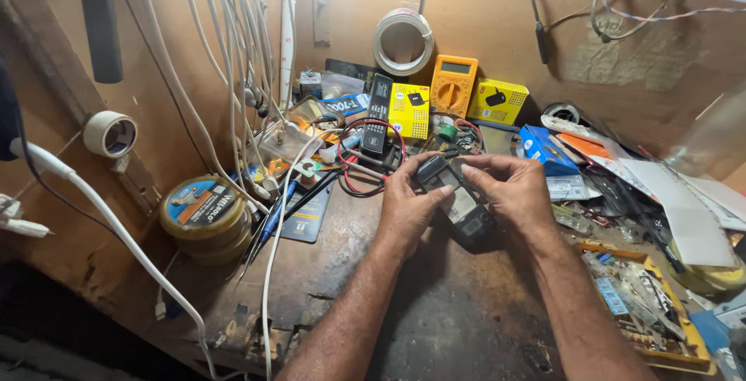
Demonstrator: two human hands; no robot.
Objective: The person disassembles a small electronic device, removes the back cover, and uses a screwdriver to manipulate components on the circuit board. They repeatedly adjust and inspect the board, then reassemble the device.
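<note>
A dark handheld device (458,198) is clamped between left hand (408,206) and right hand (513,194), fingers closed on it. Two yellow boxes (410,111) are seen at 12 o'clock, flanking an orange multimeter (453,84).

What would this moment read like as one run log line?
left hand: grips small dark handheld device | right hand: grips same device | near: orange multimeter, round tin

Phone (460,204): small, dark, slab-shaped, grey face panel up. Lies tilted on the brown bench, top end toward far left, lower end near right. Top end carries a dark, rounded piece. Both long edges partly hidden by fingers; middle visible.
</note>
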